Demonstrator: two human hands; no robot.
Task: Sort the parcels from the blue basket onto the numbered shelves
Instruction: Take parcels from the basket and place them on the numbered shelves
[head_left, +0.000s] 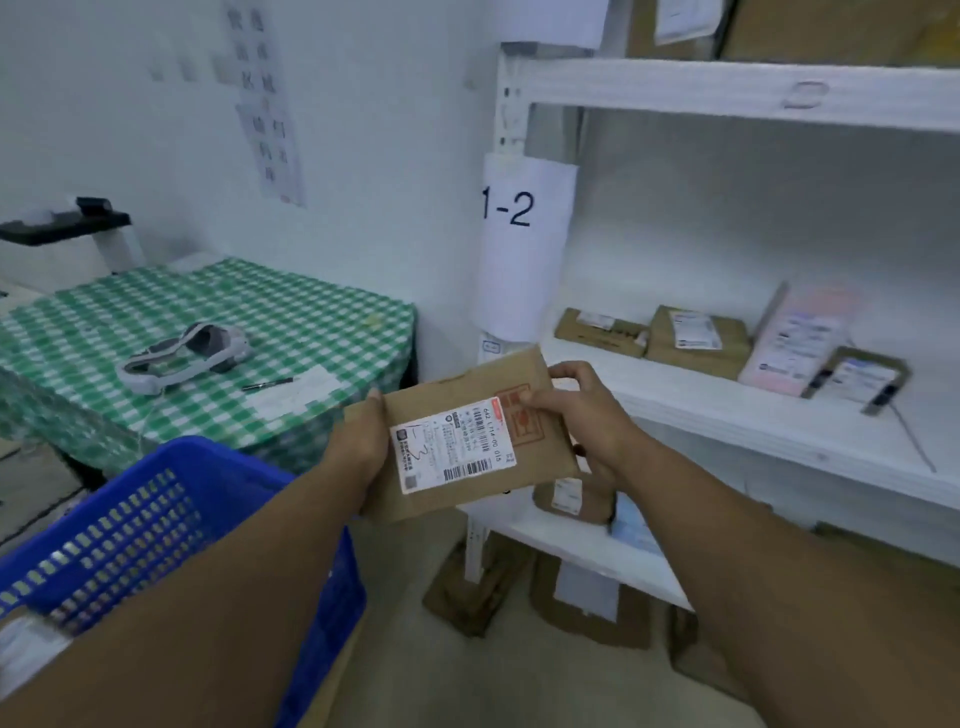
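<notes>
I hold a flat brown cardboard parcel (524, 467) in front of me with both hands. Its white shipping label carries a handwritten "1-3". My left hand (358, 441) grips the parcel's left edge. My right hand (587, 415) grips its right edge, thumb on top. The blue basket (171, 519) sits low at my left, under my left forearm. The white shelf unit (727, 93) stands to the right, with a paper sign "1-2" (514, 208) on its post.
Several parcels (696, 338) lie on the middle shelf board. More parcels (566, 499) rest on the lower board and on the floor (587, 603) beneath. A table with a green checked cloth (218, 312) stands at the left, bearing a headset and a pen.
</notes>
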